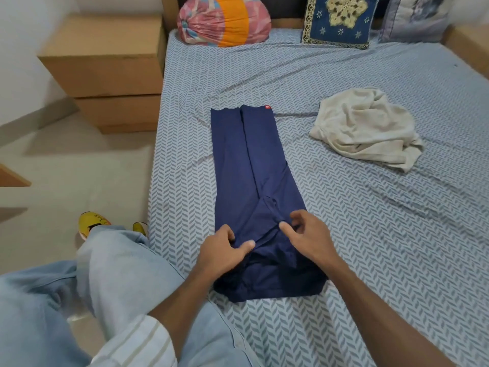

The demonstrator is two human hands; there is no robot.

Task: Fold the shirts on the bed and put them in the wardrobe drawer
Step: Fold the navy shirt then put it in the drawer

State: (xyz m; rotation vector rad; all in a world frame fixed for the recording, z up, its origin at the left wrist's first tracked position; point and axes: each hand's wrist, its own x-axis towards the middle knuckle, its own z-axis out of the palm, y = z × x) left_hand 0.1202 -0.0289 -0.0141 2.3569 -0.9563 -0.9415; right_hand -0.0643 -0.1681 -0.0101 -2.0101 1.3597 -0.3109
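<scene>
Folding in progress, seen from the head camera. Navy shirt (246,165) lies lengthwise at the centre of the frame on the bed (370,234), its two long sides already turned inward so that it forms a narrow strip with a small red tag at its far end. Left hand (225,251) pinches the cloth at the near end of the strip between thumb and curled fingers (247,245); right hand (308,235) rests just beside it at the collar region, its fingers bent and gathering a ridge of the same cloth. Both hands therefore have hold of the navy shirt, neither is spread flat. White shirt (366,128) lies crumpled at the right centre of the frame, well apart from the navy one and untouched.

Progress, as a judgement: the first shirt is roughly halfway through its fold, the side folds made and the end-over-end fold not yet done; the second shirt has not been started; nothing has gone to the wardrobe drawer, which does not show in this view.

Count: two shirts; two hands. Along the headboard at the top of the frame, one tied cloth bundle (223,21) in pink and orange and two cushions, one blue patterned cushion (341,21) and one pale cushion (419,18). At the upper left, one wooden bedside cabinet (111,72). At the lower left, the person's light-blue trousers and yellow shoes (94,221) on the floor
</scene>
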